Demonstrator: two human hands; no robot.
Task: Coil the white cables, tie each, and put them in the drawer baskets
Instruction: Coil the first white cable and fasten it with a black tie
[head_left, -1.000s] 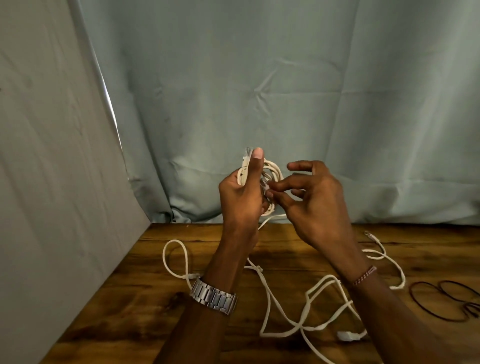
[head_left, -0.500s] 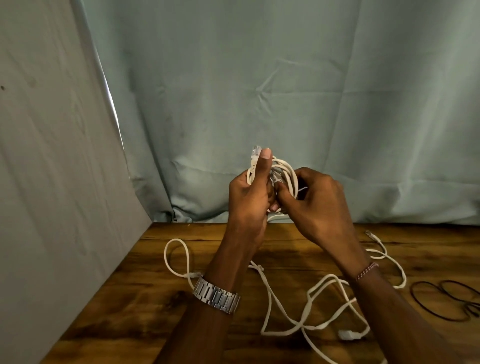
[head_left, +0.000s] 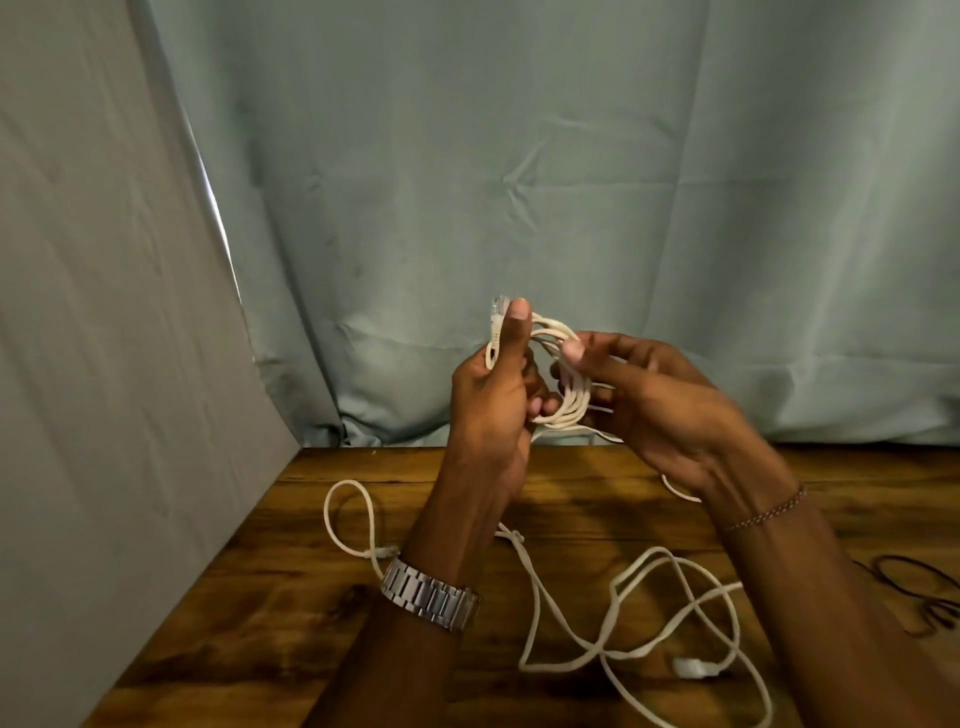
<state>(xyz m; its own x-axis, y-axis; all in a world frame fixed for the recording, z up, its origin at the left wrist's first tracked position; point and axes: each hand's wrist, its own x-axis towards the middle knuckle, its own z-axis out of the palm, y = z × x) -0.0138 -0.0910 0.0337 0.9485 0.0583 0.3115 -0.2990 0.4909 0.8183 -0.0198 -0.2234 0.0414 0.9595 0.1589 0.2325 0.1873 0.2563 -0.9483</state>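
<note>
A small coil of white cable (head_left: 574, 400) hangs in the air above the table's back edge. My left hand (head_left: 493, 395) grips the coil's left side, its thumb pressing the clear plug end (head_left: 498, 317) upright. My right hand (head_left: 660, 410) holds the coil's right side, with the thumb on top of the loops. The loose rest of this white cable (head_left: 550, 597) trails down onto the wooden table (head_left: 260, 623) in wide tangled loops. A white connector (head_left: 691, 667) lies on the table near the front right.
Thin dark ties (head_left: 919, 597) lie on the table at the right edge. A grey-green cloth backdrop (head_left: 519, 182) hangs behind, and a grey panel (head_left: 104, 364) closes the left side. No drawer or basket is in view.
My right hand has moved round the coil's right side, laying on more cable. The loose cable at the table's back right has been drawn in. My left hand keeps its grip.
</note>
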